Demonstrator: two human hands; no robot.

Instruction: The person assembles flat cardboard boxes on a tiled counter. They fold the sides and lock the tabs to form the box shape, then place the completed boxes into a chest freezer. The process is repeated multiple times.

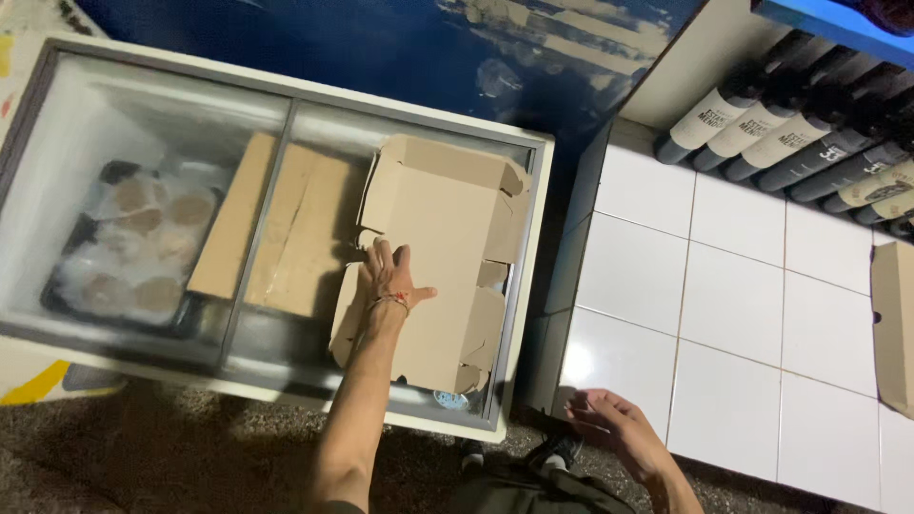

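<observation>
Our left hand [390, 276] pressed flat, fingers spread, on the cardboard box [433, 257] atop the freezer [519, 286]; our right hand [609, 419] hung empty and loosely spread; the box could slide off the glass.

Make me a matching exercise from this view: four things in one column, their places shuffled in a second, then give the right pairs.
Things:
1. left hand
2. right hand
3. row of dark bottles
4. tray of wrapped round portions

Places:
A. lying on their sides at the back of the white tiled counter
B. inside the chest freezer, under the left glass pane
C. flat on the unfolded cardboard box on the freezer lid
D. at the near edge of the tiled counter, holding nothing

Pairs: 1-C, 2-D, 3-A, 4-B
</observation>
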